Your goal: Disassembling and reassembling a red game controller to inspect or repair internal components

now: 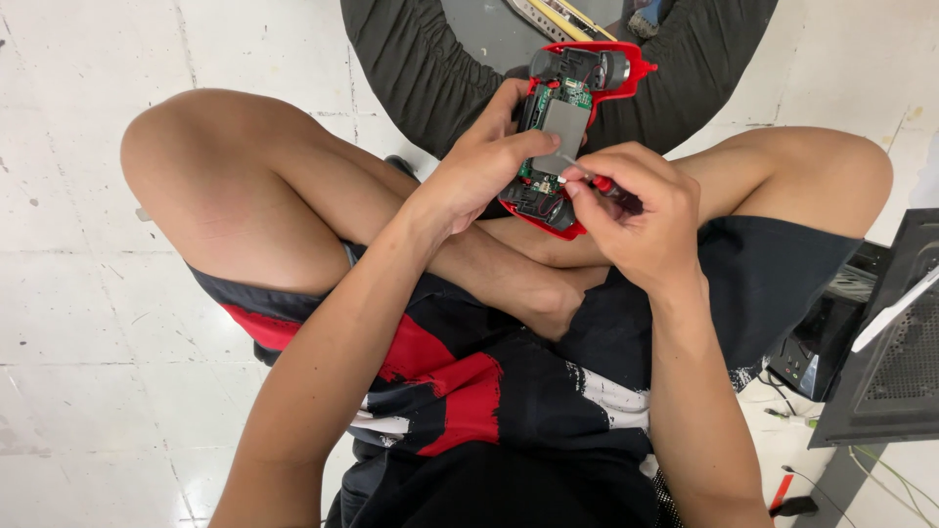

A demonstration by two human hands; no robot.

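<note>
I'm looking down from the head cam at a person sitting cross-legged on a pale tiled floor [88, 323]. My view has 2 bare hands meeting over the lap.

Left hand [479, 161] wraps the red plastic toy-car chassis with its underside opened up [572, 117], fingers curled round the left edge, thumb laid flat across the grey rectangular block in the middle. The chassis is tilted, held up in the air above the crossed shins, front end pointing away towards a dark grey fabric ring-shaped cushion [411, 59] on the floor. A green circuit board [575, 95] shows just above the grey block, w/ black wheels at both ends.

Right hand [641, 210] has fingers bunched tight, pinching a small screwdriver with a red and black handle [604, 186]; its thin metal shaft touches the lower part of the chassis near the thumb of the other hand. Hands are just beside each other, nearly touching.

Black, red and white shorts [469, 391] fill the bottom of the view. A black mesh-sided box [895, 352] sits at right, some thin cables near it on the floor.
</note>
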